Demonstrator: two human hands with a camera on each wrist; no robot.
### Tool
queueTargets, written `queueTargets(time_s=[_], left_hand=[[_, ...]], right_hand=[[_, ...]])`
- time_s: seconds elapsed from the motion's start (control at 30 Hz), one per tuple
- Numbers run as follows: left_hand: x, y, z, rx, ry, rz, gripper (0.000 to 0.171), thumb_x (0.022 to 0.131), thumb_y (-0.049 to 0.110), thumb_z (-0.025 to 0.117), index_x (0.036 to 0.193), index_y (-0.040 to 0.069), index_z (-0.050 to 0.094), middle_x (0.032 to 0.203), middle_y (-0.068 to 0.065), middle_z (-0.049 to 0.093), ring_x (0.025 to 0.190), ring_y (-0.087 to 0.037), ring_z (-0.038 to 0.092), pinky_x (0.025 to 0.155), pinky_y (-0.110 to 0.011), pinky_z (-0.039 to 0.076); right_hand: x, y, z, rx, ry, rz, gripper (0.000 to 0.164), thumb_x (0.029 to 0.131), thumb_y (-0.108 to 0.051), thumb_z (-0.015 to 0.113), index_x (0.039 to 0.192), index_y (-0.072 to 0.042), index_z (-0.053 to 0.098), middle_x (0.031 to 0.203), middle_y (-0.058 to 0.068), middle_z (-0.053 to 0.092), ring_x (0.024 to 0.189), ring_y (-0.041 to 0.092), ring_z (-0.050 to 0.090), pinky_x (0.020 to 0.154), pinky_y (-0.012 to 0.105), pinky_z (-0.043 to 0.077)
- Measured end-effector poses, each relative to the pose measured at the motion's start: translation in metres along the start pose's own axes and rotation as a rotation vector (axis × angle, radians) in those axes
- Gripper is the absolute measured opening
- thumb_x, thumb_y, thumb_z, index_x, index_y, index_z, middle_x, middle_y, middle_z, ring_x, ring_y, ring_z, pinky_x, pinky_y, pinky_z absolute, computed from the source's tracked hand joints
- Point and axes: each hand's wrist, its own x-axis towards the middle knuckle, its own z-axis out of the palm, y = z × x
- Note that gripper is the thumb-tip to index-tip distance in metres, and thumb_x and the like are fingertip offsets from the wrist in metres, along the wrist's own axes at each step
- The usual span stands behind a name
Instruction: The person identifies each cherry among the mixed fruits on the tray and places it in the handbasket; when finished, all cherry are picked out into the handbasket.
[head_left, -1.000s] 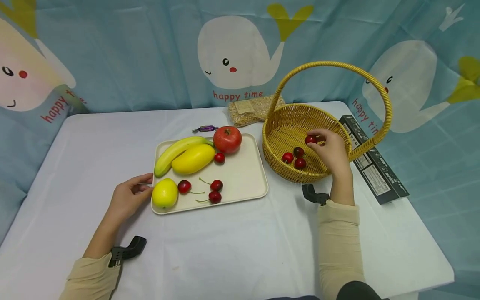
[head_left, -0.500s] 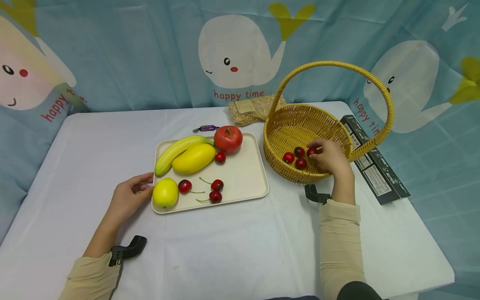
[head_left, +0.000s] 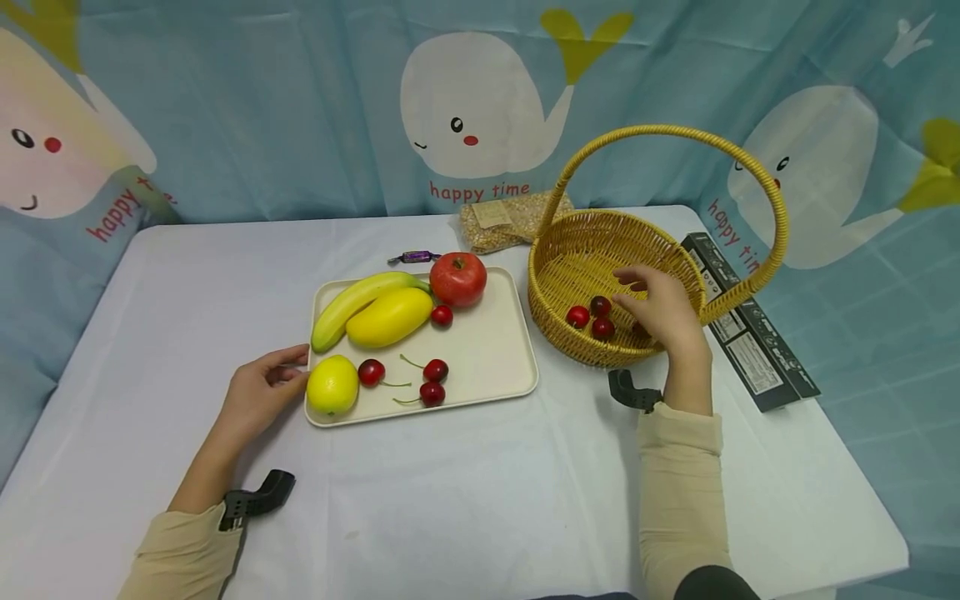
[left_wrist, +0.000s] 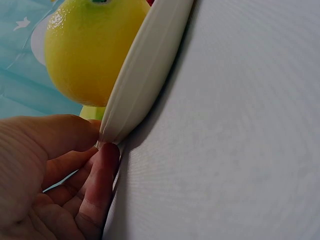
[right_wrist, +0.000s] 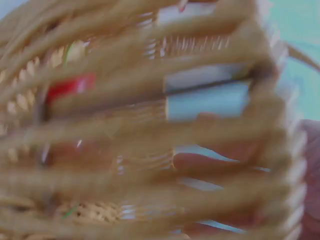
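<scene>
My left hand [head_left: 258, 396] pinches the left rim of a cream tray [head_left: 491, 367]; in the left wrist view the thumb [left_wrist: 65, 134] is at the rim's top and a finger is beneath. Beside it on the tray sits a round yellow fruit [head_left: 332, 385]. The right hand [head_left: 663, 308] hovers inside a yellow wicker basket [head_left: 577, 250], fingers spread and holding nothing. Several cherries [head_left: 602, 328] lie on the basket floor, one partly hidden under that hand. Through the basket's blurred weave [right_wrist: 125, 125], the right wrist view gives glimpses of red.
On the tray also lie a banana [head_left: 360, 304], a mango-like yellow fruit [head_left: 390, 318], a larger red fruit [head_left: 458, 279] and several cherries [head_left: 433, 393]. Behind are a wrapped candy [head_left: 415, 257] and a bag of grains [head_left: 495, 227]. A dark box [head_left: 753, 358] lies right of the basket.
The right hand lowered a cherry to the basket floor and let go of it; its fingers have spread and lifted slightly. The left hand stays at the tray.
</scene>
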Motion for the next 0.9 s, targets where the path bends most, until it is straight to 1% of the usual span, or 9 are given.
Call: queueTargets(time_s=[0.13, 0.23, 0.4, 0.53, 0.67, 0.73, 0.83, 0.9], left_hand=[[0.0, 0.0, 0.0, 0.005, -0.002, -0.013, 0.044, 0.088, 0.02, 0.062, 0.125, -0.002, 0.054, 0.109, -0.018, 0.061, 0.078, 0.003, 0.047, 0.064, -0.007, 0.039], [0.0, 0.001, -0.001, 0.009, -0.001, -0.022, 0.044, 0.089, 0.02, 0.062, 0.126, -0.002, 0.054, 0.109, -0.018, 0.061, 0.079, 0.001, 0.048, 0.064, -0.007, 0.039], [0.0, 0.001, -0.001, 0.008, -0.003, -0.025, 0.043, 0.089, 0.019, 0.061, 0.126, -0.002, 0.054, 0.109, -0.018, 0.061, 0.079, 0.0, 0.048, 0.064, -0.007, 0.039], [0.0, 0.001, -0.001, 0.009, -0.004, -0.023, 0.042, 0.088, 0.017, 0.061, 0.125, -0.003, 0.054, 0.108, -0.018, 0.061, 0.078, 0.0, 0.048, 0.064, -0.007, 0.039], [-0.001, 0.002, -0.001, 0.007, -0.005, -0.024, 0.043, 0.088, 0.018, 0.061, 0.125, -0.003, 0.054, 0.109, -0.019, 0.061, 0.079, 0.0, 0.048, 0.065, -0.007, 0.039], [-0.001, 0.003, -0.001, 0.006, -0.005, -0.023, 0.043, 0.089, 0.018, 0.061, 0.125, -0.003, 0.054, 0.109, -0.019, 0.061, 0.079, 0.0, 0.048, 0.065, -0.007, 0.039], [-0.001, 0.003, -0.001, 0.007, -0.003, -0.015, 0.043, 0.088, 0.018, 0.061, 0.125, -0.003, 0.054, 0.108, -0.019, 0.061, 0.079, 0.0, 0.048, 0.065, -0.007, 0.039], [-0.001, 0.002, -0.002, 0.009, 0.0, -0.011, 0.043, 0.088, 0.017, 0.061, 0.125, -0.003, 0.054, 0.108, -0.019, 0.061, 0.079, 0.001, 0.048, 0.065, -0.007, 0.039]], right_hand=[[-0.003, -0.021, 0.003, 0.032, 0.064, -0.083, 0.037, 0.089, -0.02, 0.062, 0.122, -0.005, 0.057, 0.12, 0.013, 0.057, 0.111, 0.031, 0.049, 0.092, 0.048, 0.038], [-0.005, -0.039, 0.009, 0.076, 0.095, -0.156, 0.034, 0.088, -0.017, 0.063, 0.12, -0.006, 0.059, 0.118, 0.011, 0.059, 0.111, 0.029, 0.05, 0.093, 0.046, 0.039], [-0.005, -0.069, 0.025, 0.117, 0.096, -0.291, 0.031, 0.087, -0.014, 0.064, 0.116, -0.006, 0.061, 0.114, 0.009, 0.061, 0.107, 0.025, 0.054, 0.092, 0.042, 0.041], [-0.002, -0.087, 0.043, 0.164, 0.074, -0.362, 0.029, 0.086, -0.012, 0.066, 0.113, -0.004, 0.063, 0.11, 0.01, 0.063, 0.102, 0.026, 0.056, 0.086, 0.042, 0.044], [0.003, -0.102, 0.063, 0.228, 0.056, -0.395, 0.027, 0.084, -0.011, 0.067, 0.111, -0.005, 0.065, 0.108, 0.007, 0.064, 0.097, 0.024, 0.057, 0.081, 0.04, 0.047], [0.006, -0.108, 0.073, 0.26, 0.044, -0.392, 0.027, 0.084, -0.011, 0.068, 0.11, -0.005, 0.065, 0.108, 0.007, 0.064, 0.096, 0.024, 0.058, 0.08, 0.04, 0.047], [0.01, -0.116, 0.09, 0.278, 0.018, -0.381, 0.027, 0.084, -0.012, 0.067, 0.111, -0.005, 0.065, 0.109, 0.008, 0.064, 0.097, 0.025, 0.058, 0.08, 0.039, 0.048], [0.013, -0.12, 0.101, 0.269, -0.004, -0.378, 0.027, 0.085, -0.013, 0.067, 0.11, -0.005, 0.065, 0.108, 0.008, 0.064, 0.096, 0.024, 0.058, 0.079, 0.038, 0.048]])
